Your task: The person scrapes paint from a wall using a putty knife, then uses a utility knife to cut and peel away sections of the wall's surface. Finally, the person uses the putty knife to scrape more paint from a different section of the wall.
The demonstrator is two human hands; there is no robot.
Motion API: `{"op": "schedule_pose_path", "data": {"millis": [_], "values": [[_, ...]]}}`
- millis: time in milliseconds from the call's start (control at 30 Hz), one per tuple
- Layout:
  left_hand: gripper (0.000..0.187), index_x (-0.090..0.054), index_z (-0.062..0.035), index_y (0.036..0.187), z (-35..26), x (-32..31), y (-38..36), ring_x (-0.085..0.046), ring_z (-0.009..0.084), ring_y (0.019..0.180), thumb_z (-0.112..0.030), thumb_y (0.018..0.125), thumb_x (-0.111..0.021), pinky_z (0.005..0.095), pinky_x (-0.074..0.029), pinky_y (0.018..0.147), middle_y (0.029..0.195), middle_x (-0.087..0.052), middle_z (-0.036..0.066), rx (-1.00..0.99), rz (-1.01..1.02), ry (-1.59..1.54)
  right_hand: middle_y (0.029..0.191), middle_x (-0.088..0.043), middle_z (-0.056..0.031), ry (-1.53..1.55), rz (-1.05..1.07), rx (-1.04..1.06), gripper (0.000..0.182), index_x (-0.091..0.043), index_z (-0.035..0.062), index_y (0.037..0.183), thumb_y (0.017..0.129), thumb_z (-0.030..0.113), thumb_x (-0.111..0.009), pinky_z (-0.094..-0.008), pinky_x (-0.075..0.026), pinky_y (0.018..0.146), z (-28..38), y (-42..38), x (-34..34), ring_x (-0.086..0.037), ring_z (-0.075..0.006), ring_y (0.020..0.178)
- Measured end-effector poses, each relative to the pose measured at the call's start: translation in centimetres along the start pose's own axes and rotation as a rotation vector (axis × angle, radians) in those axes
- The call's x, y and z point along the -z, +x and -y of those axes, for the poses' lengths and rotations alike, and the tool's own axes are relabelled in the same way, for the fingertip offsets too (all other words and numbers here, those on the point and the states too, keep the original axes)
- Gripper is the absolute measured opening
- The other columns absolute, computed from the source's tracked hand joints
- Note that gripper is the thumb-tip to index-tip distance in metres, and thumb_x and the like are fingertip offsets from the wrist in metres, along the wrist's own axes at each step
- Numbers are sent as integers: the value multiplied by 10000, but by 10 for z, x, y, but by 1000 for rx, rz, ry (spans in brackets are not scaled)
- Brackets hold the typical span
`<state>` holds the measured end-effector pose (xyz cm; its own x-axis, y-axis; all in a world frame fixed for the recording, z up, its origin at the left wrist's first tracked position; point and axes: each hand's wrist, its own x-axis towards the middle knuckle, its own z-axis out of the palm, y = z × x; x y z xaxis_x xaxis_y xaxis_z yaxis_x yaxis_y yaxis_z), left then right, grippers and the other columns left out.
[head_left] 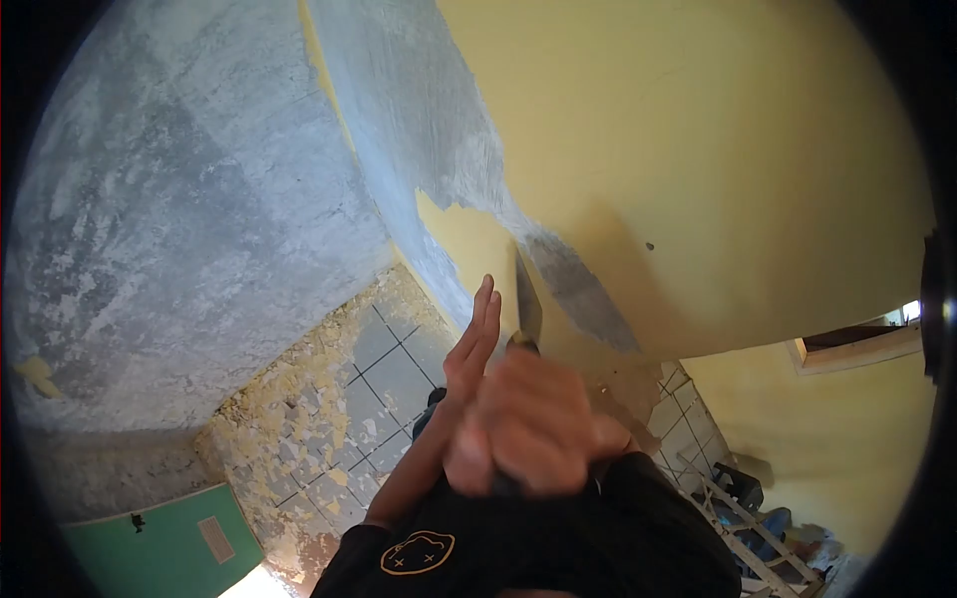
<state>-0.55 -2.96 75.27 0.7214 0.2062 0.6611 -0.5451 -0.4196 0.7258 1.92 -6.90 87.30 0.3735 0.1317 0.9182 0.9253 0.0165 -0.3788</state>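
Observation:
My right hand (533,424), a little blurred, is wrapped in a fist around the dark handle of a scraper (529,299). The flat metal blade points away from me, its tip at the yellow painted wall (698,149), beside a bared grey strip (578,284). Just left of the blade, my left hand (476,344) is raised with its fingers stretched out and holds nothing. Its fingertips overlap a remaining yellow patch (474,234) between grey stripped areas.
A grey stripped wall (199,189) meets the yellow one at a corner. Paint flakes (304,409) litter the tiled floor (389,374). At lower left is a green door (150,548); at lower right, a ladder (753,533) lies near dark items. A window opening (857,337) is at right.

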Motion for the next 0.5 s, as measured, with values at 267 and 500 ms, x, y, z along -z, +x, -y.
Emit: {"op": "schedule_pose_path", "data": {"millis": [267, 500], "values": [[533, -347, 69, 1407, -21, 13, 1, -286, 288, 1396, -254, 985, -304, 380, -282, 1114, 1515, -236, 250, 310, 172, -15, 433, -298, -44, -31, 118, -86, 380, -319, 49, 466, 732, 5, -587, -615, -484, 745, -2, 7, 10, -349, -136, 375], [504, -399, 61, 1375, -31, 28, 12, -330, 265, 1383, -280, 1017, -303, 368, -319, 1097, 1499, -296, 235, 266, 108, -438, 428, -319, -45, -137, 682, -208, 384, -329, 58, 456, 709, -10, -608, -388, -387, 401, 0, 26, 31, -351, -171, 347]]}}
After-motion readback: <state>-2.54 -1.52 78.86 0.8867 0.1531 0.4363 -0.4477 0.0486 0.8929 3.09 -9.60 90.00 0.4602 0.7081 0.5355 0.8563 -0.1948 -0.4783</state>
